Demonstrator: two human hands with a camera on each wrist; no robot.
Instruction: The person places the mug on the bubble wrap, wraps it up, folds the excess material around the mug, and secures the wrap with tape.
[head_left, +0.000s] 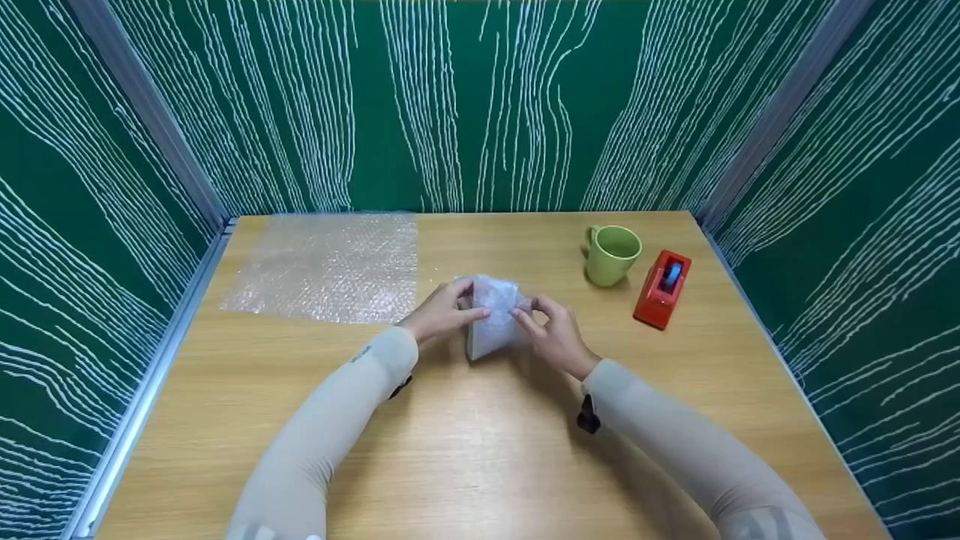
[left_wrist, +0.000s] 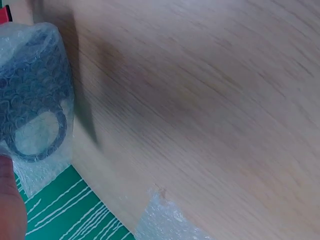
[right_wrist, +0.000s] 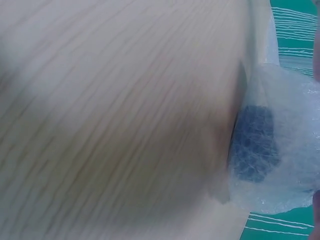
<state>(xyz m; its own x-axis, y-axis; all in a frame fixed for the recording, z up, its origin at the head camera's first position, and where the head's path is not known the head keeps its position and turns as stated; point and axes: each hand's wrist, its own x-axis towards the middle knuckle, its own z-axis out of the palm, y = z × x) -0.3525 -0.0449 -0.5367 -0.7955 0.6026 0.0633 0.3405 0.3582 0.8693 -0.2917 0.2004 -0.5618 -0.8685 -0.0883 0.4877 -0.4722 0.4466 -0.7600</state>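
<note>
Even, bright light falls from above in the head view, which is sharp; soft shadows lie under both forearms on the table point(head_left: 480, 465), and the flat bubble wrap sheet point(head_left: 330, 266) at far left glints. The side walls bow outward at the edges. Both wrist views are dimmer and blurred, the right one smeared worst.

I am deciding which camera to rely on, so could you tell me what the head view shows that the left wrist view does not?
Only the head view shows both hands, left hand and right hand, holding the bubble-wrapped bundle between them, plus the green mug and the red tape dispenser.

Only the left wrist view shows what is inside the wrap: a dark mug handle.

Both share the bundle, the wooden table and the flat bubble wrap sheet, of which the wrist view catches only a corner.
</note>
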